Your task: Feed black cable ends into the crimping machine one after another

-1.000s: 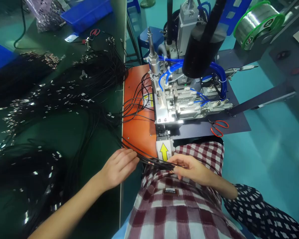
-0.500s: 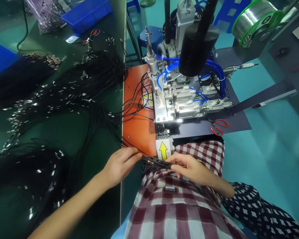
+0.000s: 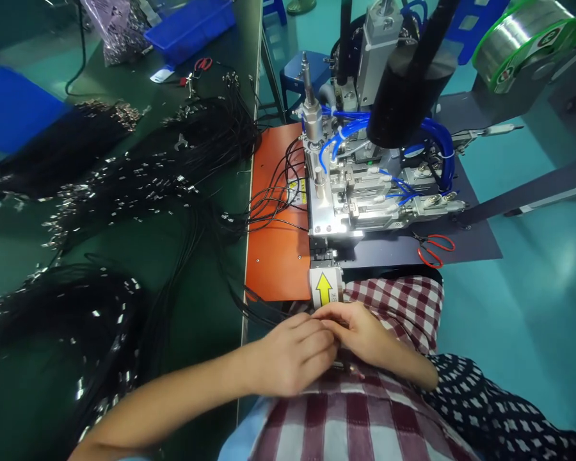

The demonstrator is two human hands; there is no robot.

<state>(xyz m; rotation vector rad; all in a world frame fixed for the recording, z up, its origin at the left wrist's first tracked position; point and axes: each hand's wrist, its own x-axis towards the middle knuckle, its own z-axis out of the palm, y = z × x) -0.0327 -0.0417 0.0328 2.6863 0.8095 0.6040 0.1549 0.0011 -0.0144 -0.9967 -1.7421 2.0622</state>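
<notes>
My left hand [image 3: 300, 354] is closed over a bunch of thin black cables [image 3: 264, 310] in front of my checked apron. My right hand [image 3: 358, 333] touches it from the right, fingers curled around the same bunch. The cables run from the dark table on the left, past the orange plate's front edge, into my hands. A few cable ends stick out below my left hand; the fingertips and the part between the hands are hidden.
A metal machine [image 3: 365, 205] with blue air hoses stands ahead, beside an orange plate [image 3: 278, 269]. Red-handled cutters [image 3: 434, 248] lie right of it. Large heaps of black cables [image 3: 139, 186] with shiny ends cover the left table. A solder wire spool [image 3: 525, 45] hangs back right.
My left hand has moved right along the cables and now meets my right hand. The bunch between them, visible before, is now mostly covered. The view has shifted slightly left.
</notes>
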